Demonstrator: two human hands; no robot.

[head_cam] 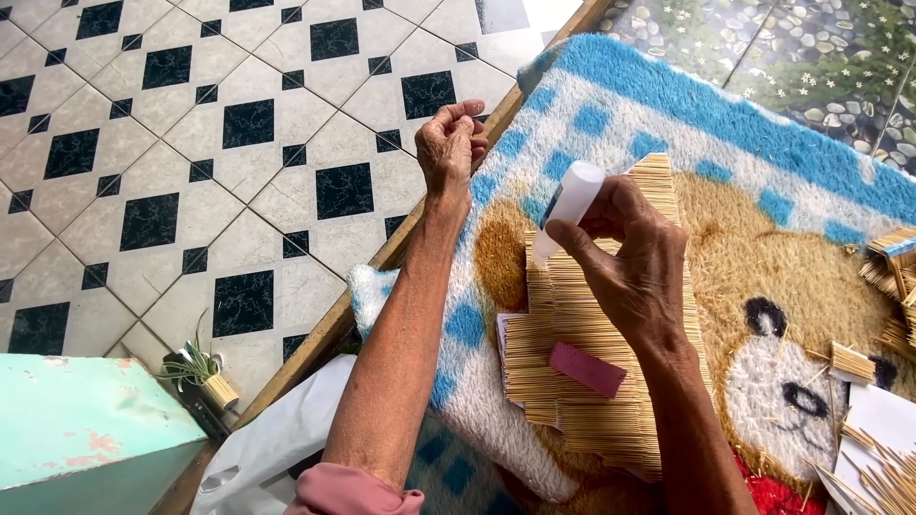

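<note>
While my right hand (634,262) is clamped around a white glue tube (570,206), its tip points down at the flat panel of thin wooden sticks (592,324) lying on the fluffy rug (725,133) with a bear pattern. My left hand (448,143) is raised over the rug's edge, fingers pinched together; I cannot tell whether they hold anything. A small pink block (586,369) rests on the stick panel, just below my right wrist. Loose stick bundles (892,272) lie at the rug's right side, and black-and-white floor tiles (191,143) stretch to the left.
</note>
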